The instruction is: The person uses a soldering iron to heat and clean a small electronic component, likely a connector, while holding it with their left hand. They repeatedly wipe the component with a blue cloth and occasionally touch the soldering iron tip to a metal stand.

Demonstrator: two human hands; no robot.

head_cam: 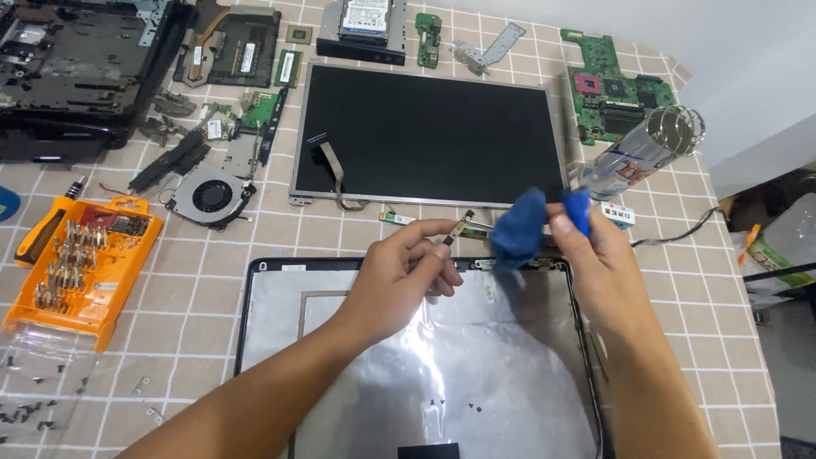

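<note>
small circuit strip, narrow and dark with a pale end, is sitting pinched between the thumb and fingertips of the left hand, held up above the top edge of the silver-lined laptop lid lying on the desk. the right hand is closing around a blue cloth, bunched just beside the strip's far end, with a clear bottle appearing tucked in the same grip, though how firmly i cannot tell. wiping well, as i judge it, is calling for light strokes along the strip's length rather than across it, with the left fingers keeping to the edges so contacts are staying clean and nothing is bending. the screen panel is lying just behind, so any liquid is best kept on the cloth.
</note>
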